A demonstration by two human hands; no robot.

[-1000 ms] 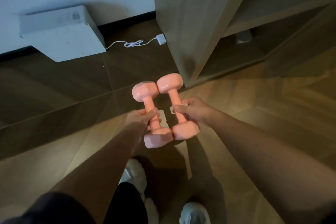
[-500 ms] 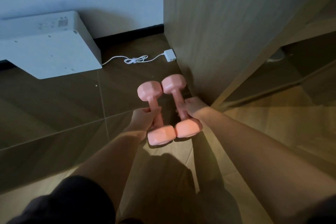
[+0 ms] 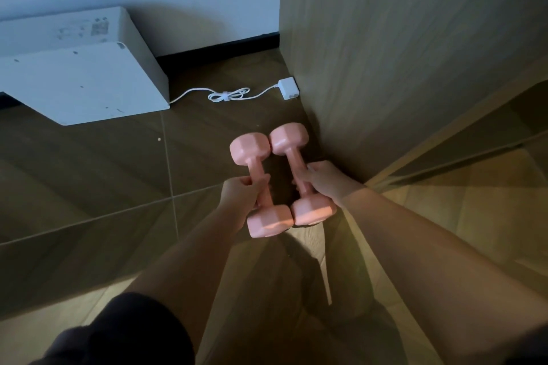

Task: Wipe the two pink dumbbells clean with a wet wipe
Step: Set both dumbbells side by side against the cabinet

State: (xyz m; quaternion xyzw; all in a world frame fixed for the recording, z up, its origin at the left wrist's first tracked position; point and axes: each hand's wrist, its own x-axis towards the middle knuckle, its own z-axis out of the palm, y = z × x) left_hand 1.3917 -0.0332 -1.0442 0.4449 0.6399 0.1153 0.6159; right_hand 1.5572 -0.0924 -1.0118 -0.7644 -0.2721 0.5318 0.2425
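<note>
Floor by cabinet edge (open leftward): left hand and right hand grip pink dumbbells.

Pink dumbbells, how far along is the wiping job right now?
Done: nothing shows that either has been wiped, and no wet wipe is in view. In hand: the left hand grips the left dumbbell by its handle and the right hand grips the right dumbbell, side by side beside the wooden cabinet. Left: probably wiping both, though the dim light hides how clean they are.
</note>
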